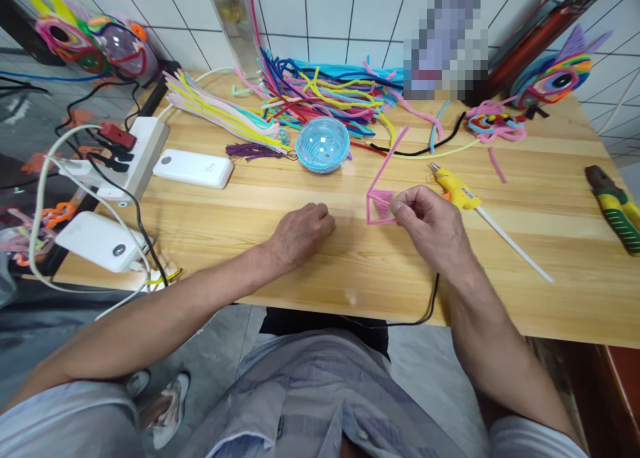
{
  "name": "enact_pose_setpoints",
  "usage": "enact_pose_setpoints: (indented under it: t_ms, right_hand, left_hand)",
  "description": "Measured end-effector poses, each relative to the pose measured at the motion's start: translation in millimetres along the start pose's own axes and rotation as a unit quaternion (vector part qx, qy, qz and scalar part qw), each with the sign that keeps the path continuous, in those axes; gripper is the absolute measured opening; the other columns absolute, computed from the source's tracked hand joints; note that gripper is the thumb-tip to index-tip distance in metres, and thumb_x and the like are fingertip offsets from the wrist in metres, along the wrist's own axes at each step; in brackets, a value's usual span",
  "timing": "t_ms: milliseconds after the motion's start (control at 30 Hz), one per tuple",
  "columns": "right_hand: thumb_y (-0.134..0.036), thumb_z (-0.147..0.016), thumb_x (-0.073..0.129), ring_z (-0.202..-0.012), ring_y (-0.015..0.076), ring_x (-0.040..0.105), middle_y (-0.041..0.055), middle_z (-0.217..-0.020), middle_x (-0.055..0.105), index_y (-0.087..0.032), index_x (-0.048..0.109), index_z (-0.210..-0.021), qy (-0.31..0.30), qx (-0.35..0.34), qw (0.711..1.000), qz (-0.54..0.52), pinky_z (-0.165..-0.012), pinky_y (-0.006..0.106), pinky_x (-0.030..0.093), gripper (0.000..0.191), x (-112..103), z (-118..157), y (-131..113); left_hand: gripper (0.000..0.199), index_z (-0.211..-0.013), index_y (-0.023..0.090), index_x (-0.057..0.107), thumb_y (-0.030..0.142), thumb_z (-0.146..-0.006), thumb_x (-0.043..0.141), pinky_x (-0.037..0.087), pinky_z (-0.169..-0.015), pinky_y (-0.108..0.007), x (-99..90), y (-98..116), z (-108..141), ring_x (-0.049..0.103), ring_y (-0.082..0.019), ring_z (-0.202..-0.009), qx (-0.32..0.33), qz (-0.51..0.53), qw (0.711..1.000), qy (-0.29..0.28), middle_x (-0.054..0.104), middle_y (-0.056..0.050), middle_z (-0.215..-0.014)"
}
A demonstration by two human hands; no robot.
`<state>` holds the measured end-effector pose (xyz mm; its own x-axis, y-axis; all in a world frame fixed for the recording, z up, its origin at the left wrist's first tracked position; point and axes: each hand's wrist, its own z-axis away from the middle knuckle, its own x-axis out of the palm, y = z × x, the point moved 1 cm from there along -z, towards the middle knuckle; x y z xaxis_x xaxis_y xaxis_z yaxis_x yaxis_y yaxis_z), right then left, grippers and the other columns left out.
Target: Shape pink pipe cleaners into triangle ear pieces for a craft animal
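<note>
My right hand [434,228] pinches a pink pipe cleaner [369,208] between thumb and forefinger. It is bent into a square-cornered outline with closely laid rows inside, and one long loose end slants up to the right. My left hand [305,231] rests on the wooden table, its fingers curled in and nothing showing in them. Beyond both hands stands a blue bowl-shaped piece [323,145] with a glossy inside. Just right of my right hand lies a yellow hot glue gun [457,188] with a white glue stick [517,245] out of its back.
Bundled pipe cleaners [320,98] lie along the wall, with a purple tassel [255,151] nearby. Two white power banks [193,168] and a power strip [135,158] with cables are at left. Pliers [615,208] lie far right, near a colourful fish-like craft [557,78].
</note>
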<state>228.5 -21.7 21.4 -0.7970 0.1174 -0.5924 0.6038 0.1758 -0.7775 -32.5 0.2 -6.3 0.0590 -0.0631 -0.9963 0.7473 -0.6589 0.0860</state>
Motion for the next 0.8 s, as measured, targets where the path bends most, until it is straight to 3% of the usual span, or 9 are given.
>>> enact_pose_setpoints:
  t_ms: [133, 300, 600, 800]
  right_hand:
    - [-0.035, -0.095, 0.069, -0.061, 0.0160, 0.055, -0.0012, -0.068, 0.064, -0.025, 0.064, -0.082, 0.007, 0.001, 1.000, 0.006, -0.061, 0.033, 0.045, 0.017, 0.2, -1.0, 2.8]
    - [-0.035, -0.096, 0.069, -0.062, 0.0171, 0.056, -0.0008, -0.070, 0.064, -0.026, 0.065, -0.082, 0.001, 0.007, 1.000, 0.004, -0.063, 0.035, 0.046, 0.018, 0.8, -1.5, 2.4]
    - [-0.039, -0.094, 0.068, -0.063, 0.0182, 0.056, -0.0002, -0.069, 0.065, -0.026, 0.065, -0.081, -0.008, 0.014, 1.000, 0.001, -0.062, 0.036, 0.045, 0.019, -0.2, -2.3, -0.8]
    - [-0.038, -0.094, 0.068, -0.064, 0.0186, 0.058, -0.0002, -0.071, 0.066, -0.026, 0.065, -0.081, -0.010, 0.018, 1.000, 0.015, -0.066, 0.037, 0.047, 0.018, 0.9, -3.0, -0.8]
  left_hand:
    - [0.029, -0.101, 0.016, 0.079, 0.027, -0.111, 0.055, 0.049, -0.076, -0.031, 2.7, -13.3, -2.1, 0.069, -0.022, -0.097, 0.028, 0.057, 0.998, -0.011, 0.076, -0.010, -0.104]
    - [0.027, -0.103, 0.018, 0.079, 0.025, -0.111, 0.054, 0.044, -0.070, -0.031, 1.0, -19.8, -3.2, 0.067, -0.020, -0.091, 0.062, 0.047, 0.997, -0.006, 0.074, -0.008, -0.102]
    - [0.032, -0.101, 0.017, 0.075, 0.024, -0.114, 0.047, 0.038, -0.062, -0.029, 15.2, -18.9, 2.3, 0.061, -0.020, -0.085, 0.126, -0.016, 0.987, 0.100, 0.070, -0.008, -0.093]
    - [0.029, -0.096, 0.016, 0.074, 0.018, -0.112, 0.050, 0.044, -0.064, -0.028, 26.9, -17.7, 0.8, 0.060, -0.019, -0.084, 0.097, 0.018, 0.986, 0.138, 0.069, -0.009, -0.093]
